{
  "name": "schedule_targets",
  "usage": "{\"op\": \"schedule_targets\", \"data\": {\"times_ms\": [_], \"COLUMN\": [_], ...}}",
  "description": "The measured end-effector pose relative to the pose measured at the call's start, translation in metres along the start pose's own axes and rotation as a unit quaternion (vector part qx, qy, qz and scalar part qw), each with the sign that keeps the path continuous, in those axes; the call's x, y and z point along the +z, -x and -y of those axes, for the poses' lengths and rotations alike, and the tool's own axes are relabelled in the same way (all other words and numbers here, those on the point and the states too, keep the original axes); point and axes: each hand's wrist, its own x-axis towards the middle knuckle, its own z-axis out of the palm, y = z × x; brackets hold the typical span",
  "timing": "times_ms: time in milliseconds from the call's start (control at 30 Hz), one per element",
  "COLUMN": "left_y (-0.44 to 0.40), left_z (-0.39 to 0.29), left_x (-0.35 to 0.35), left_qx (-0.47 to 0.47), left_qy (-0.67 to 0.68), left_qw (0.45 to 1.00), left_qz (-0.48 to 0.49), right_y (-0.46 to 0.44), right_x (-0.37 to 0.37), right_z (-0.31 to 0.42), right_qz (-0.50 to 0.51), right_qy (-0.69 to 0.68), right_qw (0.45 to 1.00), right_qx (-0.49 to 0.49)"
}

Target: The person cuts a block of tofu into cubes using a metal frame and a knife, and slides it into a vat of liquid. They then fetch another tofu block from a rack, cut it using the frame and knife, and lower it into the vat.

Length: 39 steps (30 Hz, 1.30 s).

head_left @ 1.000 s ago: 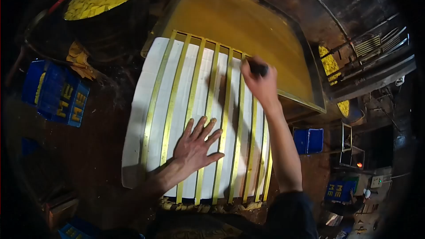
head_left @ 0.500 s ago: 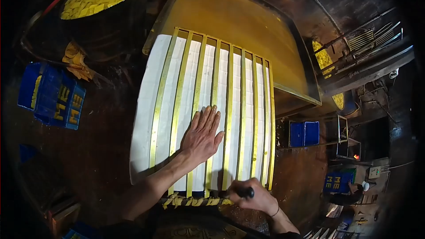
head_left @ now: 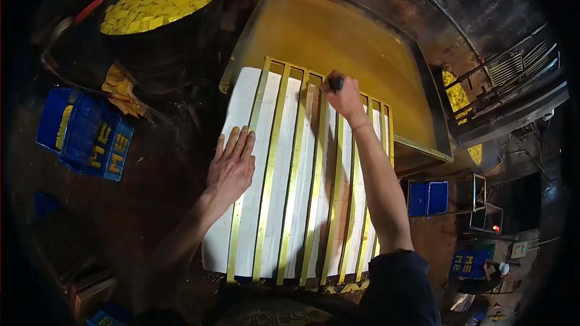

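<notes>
A white slab point(head_left: 241, 105) lies under a yellow slatted frame point(head_left: 294, 169) whose long bars run from its far edge to its near edge. My left hand point(head_left: 231, 166) rests flat, fingers stretched out, on the slab and the bars at the left. My right hand point(head_left: 344, 96) is at the far end of the frame, its fingers wrapped round a black handle point(head_left: 336, 83). Whatever the handle carries below the fist is hidden.
Behind the frame is a wide vat point(head_left: 338, 30) of brownish-yellow liquid. A dark pot point(head_left: 158, 9) of yellow pieces stands back left. Blue crates point(head_left: 84, 133) are at the left, another blue crate point(head_left: 428, 198) at the right. A person point(head_left: 492, 278) is far off, lower right.
From the near edge, my right hand has gone back to the far end with the black handle. My left hand has shifted left across the bars. The whole view has shifted slightly.
</notes>
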Motion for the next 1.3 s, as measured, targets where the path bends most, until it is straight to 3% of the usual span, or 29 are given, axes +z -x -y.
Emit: {"op": "schedule_targets", "data": {"times_ms": [100, 133, 167, 200, 267, 300, 367, 433, 500, 633, 767, 800, 833, 867, 933, 967, 1000, 1033, 1067, 1167, 1200, 1233, 1300], "left_y": [0.002, 0.001, 0.001, 0.001, 0.002, 0.002, 0.002, 0.003, 0.003, 0.003, 0.002, 0.002, 0.003, 0.003, 0.003, 0.003, 0.003, 0.003, 0.003, 0.003, 0.003, 0.004, 0.002], "left_z": [-0.002, -0.004, -0.005, -0.004, -0.003, -0.003, -0.003, -0.002, -0.002, -0.004, -0.002, -0.003, -0.003, -0.002, -0.002, -0.003, -0.003, -0.002, -0.002, -0.001, -0.001, -0.001, -0.002], "left_x": [0.001, 0.000, 0.002, 0.004, 0.007, 0.007, 0.008, 0.008, 0.008, 0.004, 0.001, 0.002, 0.003, 0.004, 0.005, 0.006, 0.006, 0.006, 0.006, 0.006, 0.005, 0.003, 0.001], "left_qx": [-0.008, -0.006, 0.001, -0.004, -0.006, -0.005, -0.003, 0.000, -0.002, -0.013, -0.017, -0.016, -0.010, -0.010, -0.009, -0.006, -0.006, -0.007, -0.005, 0.002, -0.003, -0.001, -0.014], "left_qy": [-0.027, -0.047, -0.042, -0.040, -0.046, -0.046, -0.023, -0.020, -0.012, 0.005, 0.006, 0.008, 0.012, 0.016, 0.019, 0.024, 0.022, 0.018, 0.015, 0.015, 0.030, 0.043, 0.036], "left_qw": [1.000, 0.999, 0.999, 0.999, 0.999, 0.999, 0.999, 0.999, 0.998, 0.999, 0.999, 1.000, 1.000, 1.000, 0.999, 0.999, 0.999, 0.999, 0.999, 0.999, 0.998, 0.997, 0.998], "left_qz": [-0.004, -0.008, -0.008, -0.015, -0.025, -0.026, -0.042, -0.047, -0.059, -0.047, -0.028, -0.021, -0.018, -0.025, -0.034, -0.034, -0.036, -0.039, -0.040, -0.052, -0.055, -0.057, -0.044], "right_y": [0.073, 0.114, 0.177, 0.220, 0.241, 0.256, 0.236, 0.186, 0.117, -0.015, -0.021, -0.006, 0.021, 0.060, 0.158, 0.186, 0.205, 0.233, 0.229, 0.173, 0.155, 0.117, 0.046], "right_x": [-0.057, -0.083, -0.092, -0.118, -0.179, -0.182, -0.191, -0.186, -0.149, -0.023, 0.016, 0.004, -0.015, -0.037, -0.085, -0.118, -0.149, -0.156, -0.166, -0.170, -0.156, -0.141, -0.078], "right_z": [0.049, 0.080, 0.090, 0.120, 0.194, 0.205, 0.210, 0.197, 0.165, 0.079, 0.054, 0.063, 0.074, 0.096, 0.153, 0.188, 0.226, 0.238, 0.251, 0.246, 0.233, 0.223, 0.170], "right_qz": [0.141, 0.204, 0.241, 0.294, 0.404, 0.422, 0.415, 0.262, 0.134, -0.027, 0.037, 0.052, 0.096, 0.150, 0.233, 0.255, 0.356, 0.427, 0.439, 0.351, 0.253, 0.197, 0.086], "right_qy": [-0.109, -0.105, -0.278, -0.213, -0.239, -0.265, -0.287, -0.345, -0.139, -0.107, -0.081, -0.046, -0.093, -0.109, -0.182, -0.277, -0.280, -0.218, -0.275, -0.374, -0.294, -0.218, -0.189], "right_qw": [0.983, 0.966, 0.901, 0.915, 0.841, 0.837, 0.833, 0.866, 0.974, 0.992, 0.994, 0.996, 0.991, 0.981, 0.940, 0.918, 0.841, 0.846, 0.818, 0.825, 0.898, 0.935, 0.972], "right_qx": [0.034, 0.119, 0.232, 0.176, 0.268, 0.227, 0.226, 0.249, 0.120, 0.058, 0.066, 0.049, 0.024, 0.058, 0.170, 0.127, 0.297, 0.234, 0.251, 0.239, 0.206, 0.200, 0.113]}}
